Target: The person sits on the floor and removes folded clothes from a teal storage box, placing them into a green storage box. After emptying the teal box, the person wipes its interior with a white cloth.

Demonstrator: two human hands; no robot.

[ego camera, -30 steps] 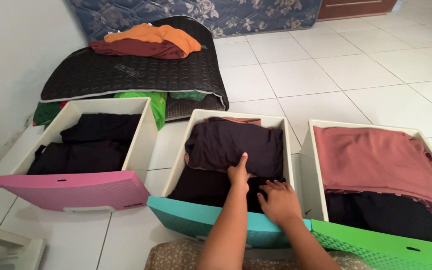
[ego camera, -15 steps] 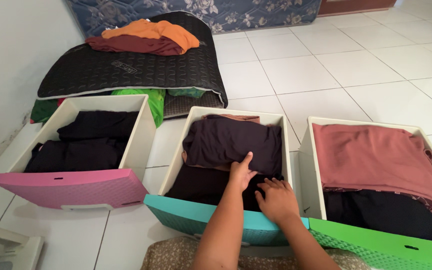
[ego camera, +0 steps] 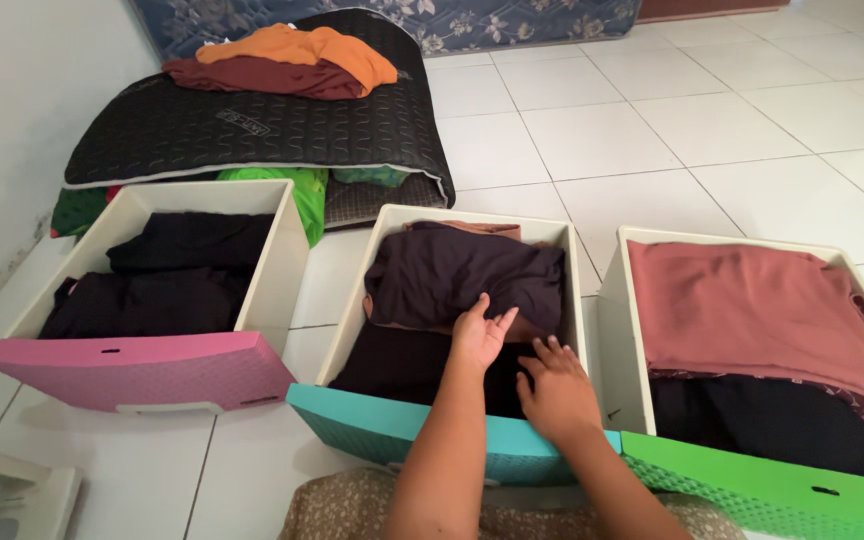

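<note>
- The left hand (ego camera: 479, 335) lifts the edge of the dark folded cloth (ego camera: 452, 275), fingers spread.
- The right hand (ego camera: 555, 392) lies flat on black cloth (ego camera: 402, 365) in the blue drawer (ego camera: 392, 430).

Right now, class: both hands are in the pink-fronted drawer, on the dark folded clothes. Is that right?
Not quite. The head view shows the left hand and right hand in the teal-fronted drawer, the middle one, on its dark folded clothes. The pink-fronted drawer is untouched.

A pink-fronted drawer (ego camera: 132, 370) and a green-fronted drawer (ego camera: 772, 490) hold folded clothes; orange cloth (ego camera: 302, 50) tops a black mat (ego camera: 252, 130).
</note>
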